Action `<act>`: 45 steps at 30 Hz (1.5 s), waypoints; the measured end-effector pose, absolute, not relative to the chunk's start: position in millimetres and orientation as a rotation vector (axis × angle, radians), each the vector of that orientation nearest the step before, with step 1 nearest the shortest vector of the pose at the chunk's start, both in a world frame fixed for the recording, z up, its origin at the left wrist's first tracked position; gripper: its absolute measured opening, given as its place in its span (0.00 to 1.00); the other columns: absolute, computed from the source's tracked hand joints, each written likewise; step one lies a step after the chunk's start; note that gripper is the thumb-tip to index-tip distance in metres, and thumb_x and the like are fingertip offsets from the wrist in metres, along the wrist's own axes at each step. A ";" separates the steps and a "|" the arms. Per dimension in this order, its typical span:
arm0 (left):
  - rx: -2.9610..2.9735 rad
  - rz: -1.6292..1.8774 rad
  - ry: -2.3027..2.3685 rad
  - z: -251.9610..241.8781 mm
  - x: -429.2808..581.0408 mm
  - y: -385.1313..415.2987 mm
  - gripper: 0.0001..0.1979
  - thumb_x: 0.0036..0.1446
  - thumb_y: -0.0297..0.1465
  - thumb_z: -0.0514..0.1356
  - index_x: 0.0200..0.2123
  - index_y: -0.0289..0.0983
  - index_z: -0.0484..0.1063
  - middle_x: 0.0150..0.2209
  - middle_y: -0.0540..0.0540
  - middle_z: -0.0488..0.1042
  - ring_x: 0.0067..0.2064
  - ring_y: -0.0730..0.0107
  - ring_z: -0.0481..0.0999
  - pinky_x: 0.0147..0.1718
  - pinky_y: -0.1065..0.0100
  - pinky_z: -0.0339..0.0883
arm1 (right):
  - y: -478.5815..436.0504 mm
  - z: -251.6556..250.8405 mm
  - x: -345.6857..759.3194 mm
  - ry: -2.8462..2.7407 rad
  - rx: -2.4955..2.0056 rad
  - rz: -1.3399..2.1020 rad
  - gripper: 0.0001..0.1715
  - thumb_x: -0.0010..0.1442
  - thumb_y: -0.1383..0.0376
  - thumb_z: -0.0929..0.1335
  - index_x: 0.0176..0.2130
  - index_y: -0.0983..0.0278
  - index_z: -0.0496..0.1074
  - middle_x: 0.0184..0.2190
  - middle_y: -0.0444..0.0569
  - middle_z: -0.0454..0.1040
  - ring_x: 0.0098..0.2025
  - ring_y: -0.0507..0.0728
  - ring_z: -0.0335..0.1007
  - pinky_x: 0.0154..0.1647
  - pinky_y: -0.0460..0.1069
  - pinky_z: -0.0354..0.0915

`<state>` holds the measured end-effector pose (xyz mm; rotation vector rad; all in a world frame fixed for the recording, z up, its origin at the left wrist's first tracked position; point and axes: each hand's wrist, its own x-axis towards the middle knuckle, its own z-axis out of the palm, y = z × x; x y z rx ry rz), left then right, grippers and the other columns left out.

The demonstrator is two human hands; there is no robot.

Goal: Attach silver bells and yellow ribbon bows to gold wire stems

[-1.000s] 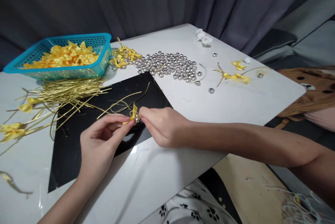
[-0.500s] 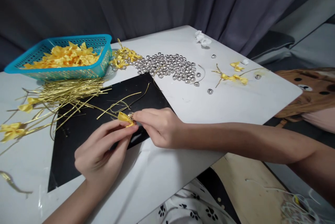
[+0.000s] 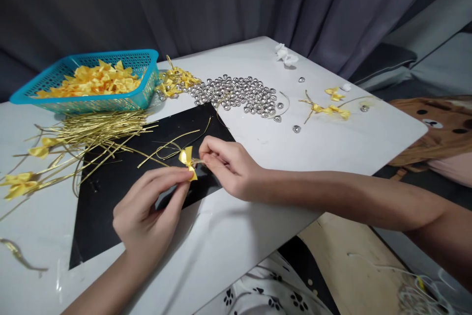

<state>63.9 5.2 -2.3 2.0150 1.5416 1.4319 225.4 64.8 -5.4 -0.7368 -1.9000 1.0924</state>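
Observation:
My left hand (image 3: 149, 212) pinches a small yellow ribbon bow (image 3: 187, 159) between thumb and fingers, just above a black sheet (image 3: 121, 192). My right hand (image 3: 230, 165) pinches a thin gold wire twisted at the bow's middle, right beside the bow. Both hands are closed and meet over the near right corner of the black sheet. Whether a silver bead sits on the bow is hidden by my fingers.
A blue basket (image 3: 145, 84) of yellow bows stands at the back left. Gold wires (image 3: 96, 130) lie heaped in front of it. Silver beads (image 3: 239, 94) are piled at the table's (image 3: 324, 143) middle back. Finished bows (image 3: 328, 107) lie right; a bear cushion (image 3: 438, 133) lies beyond the edge.
The bow has turned upright between my fingers. My right hand shifted slightly up and right, twisting the wire; my left hand rolled its grip on the bow.

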 end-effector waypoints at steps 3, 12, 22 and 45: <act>1.964 1.453 1.555 -4.7 62.7 7.1 0.13 0.51 0.22 0.64 0.35 0.46 0.77 0.42 0.51 0.77 0.45 0.66 0.76 0.42 0.67 0.71 | 66.8 -8.2 224.3 -1.919 -0.655 1.097 0.05 0.62 0.70 0.59 0.32 0.64 0.58 0.22 0.38 0.54 0.21 0.45 0.47 0.22 0.42 0.47; 1.841 1.458 1.548 -2.7 61.3 8.5 0.08 0.49 0.24 0.65 0.30 0.45 0.78 0.34 0.54 0.82 0.38 0.64 0.81 0.42 0.65 0.75 | 67.1 -10.1 219.3 -1.845 -0.578 1.286 0.07 0.64 0.67 0.57 0.36 0.66 0.62 0.34 0.46 0.68 0.27 0.46 0.54 0.28 0.43 0.55; 1.700 1.485 1.406 -2.2 63.2 7.3 0.04 0.52 0.26 0.62 0.31 0.42 0.75 0.30 0.52 0.79 0.33 0.70 0.80 0.35 0.74 0.74 | 65.4 -8.4 220.9 -1.811 -0.592 1.343 0.07 0.64 0.68 0.58 0.36 0.66 0.62 0.34 0.47 0.68 0.34 0.48 0.64 0.39 0.45 0.63; 2.034 1.539 1.347 -4.9 59.7 10.4 0.25 0.45 0.18 0.66 0.44 0.50 0.77 0.43 0.56 0.81 0.43 0.69 0.80 0.45 0.69 0.74 | 51.9 10.8 221.8 -1.061 -0.597 2.366 0.07 0.64 0.67 0.61 0.32 0.62 0.58 0.19 0.34 0.46 0.17 0.45 0.34 0.17 0.43 0.36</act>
